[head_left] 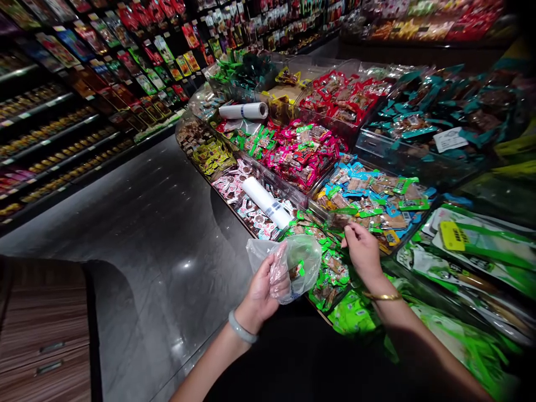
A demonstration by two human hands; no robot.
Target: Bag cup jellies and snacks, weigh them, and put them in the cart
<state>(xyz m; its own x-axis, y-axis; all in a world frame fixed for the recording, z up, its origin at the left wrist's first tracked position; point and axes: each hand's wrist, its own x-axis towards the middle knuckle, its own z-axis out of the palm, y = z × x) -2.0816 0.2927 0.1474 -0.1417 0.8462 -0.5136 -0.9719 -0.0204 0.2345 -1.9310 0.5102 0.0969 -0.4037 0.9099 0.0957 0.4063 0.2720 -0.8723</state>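
My left hand [263, 285] is closed round the side of a clear plastic bag [307, 262], whose mouth gapes toward the bins. Inside the bag a small green-and-brown snack packet shows through the film. Over the near bins, my right hand [363, 245] pinches a small snack packet [340, 221] with a brown middle and green edge. Below and between the hands lies a bin of green-edged snack packets [335, 265]. Just beyond the right hand is a bin of blue, yellow and green snack packets [368, 192].
Rolls of plastic bags [268, 204] lie on the bins, another roll [243, 110] farther back. Pink packets [304, 153] and teal packets [435, 111] fill other bins, with clear dividers between. Large green packages [473, 240] are at right. Grey floor [167, 212], a wooden cabinet [46, 329] and shelves are left.
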